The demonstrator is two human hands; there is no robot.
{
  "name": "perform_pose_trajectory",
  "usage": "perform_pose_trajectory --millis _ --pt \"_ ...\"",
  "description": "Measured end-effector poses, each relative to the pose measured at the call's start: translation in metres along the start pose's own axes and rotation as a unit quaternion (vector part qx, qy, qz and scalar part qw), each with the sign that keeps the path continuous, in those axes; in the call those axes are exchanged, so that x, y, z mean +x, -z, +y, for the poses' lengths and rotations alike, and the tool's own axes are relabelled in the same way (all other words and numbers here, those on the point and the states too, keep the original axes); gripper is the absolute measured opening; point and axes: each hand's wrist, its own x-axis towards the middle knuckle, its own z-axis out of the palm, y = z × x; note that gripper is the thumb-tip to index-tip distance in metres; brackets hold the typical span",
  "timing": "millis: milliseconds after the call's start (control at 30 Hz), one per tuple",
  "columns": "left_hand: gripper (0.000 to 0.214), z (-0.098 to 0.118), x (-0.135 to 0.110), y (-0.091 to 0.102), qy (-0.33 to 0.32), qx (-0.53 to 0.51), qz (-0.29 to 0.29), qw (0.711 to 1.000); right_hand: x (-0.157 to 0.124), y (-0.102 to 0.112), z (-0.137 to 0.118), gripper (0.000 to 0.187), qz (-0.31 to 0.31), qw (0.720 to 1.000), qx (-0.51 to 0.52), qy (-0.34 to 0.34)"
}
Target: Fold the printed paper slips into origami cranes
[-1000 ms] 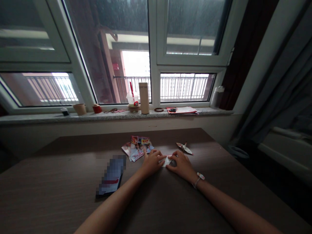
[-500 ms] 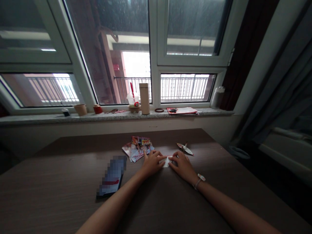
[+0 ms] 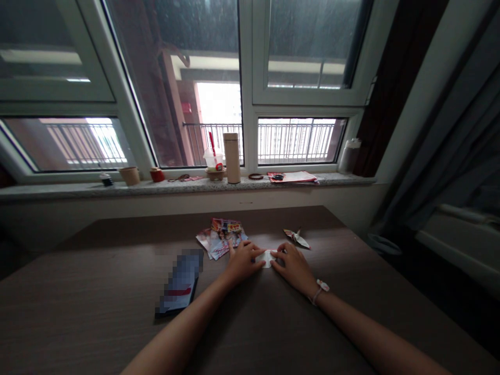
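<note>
A small piece of white folded paper [image 3: 267, 259] lies on the dark wooden table between my hands. My left hand [image 3: 244, 260] grips its left edge with thumb and fingertips, its other fingers curled beside the printed sheets. From the right, my right hand [image 3: 292, 264] pinches the paper's other edge; a bracelet [image 3: 321, 286] circles that wrist. The fingers cover parts of the paper. Just beyond my right hand rests a folded paper crane [image 3: 297, 238]. Several colourful printed paper sheets [image 3: 222, 239] lie in a loose pile behind my left hand.
A phone [image 3: 182, 284] with a blurred screen lies left of my left forearm. On the stone windowsill [image 3: 187, 187] stand a beige flask [image 3: 231, 159], a plastic cup [image 3: 213, 159], a brown paper cup [image 3: 129, 176] and a grey bottle [image 3: 349, 156]. Scissors [image 3: 276, 177] lie on papers there.
My left fingers have shifted slightly left, showing a little more of the white paper. The right hand has barely moved.
</note>
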Motion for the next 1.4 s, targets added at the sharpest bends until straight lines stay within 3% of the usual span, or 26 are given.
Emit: perform_pose_trajectory --millis 1400 --pt "0.029 0.003 -0.0026 -0.0014 -0.017 0.02 0.029 0.999 0.0036 -0.0019 0.0065 0.027 -0.023 1.0 0.001 -0.002"
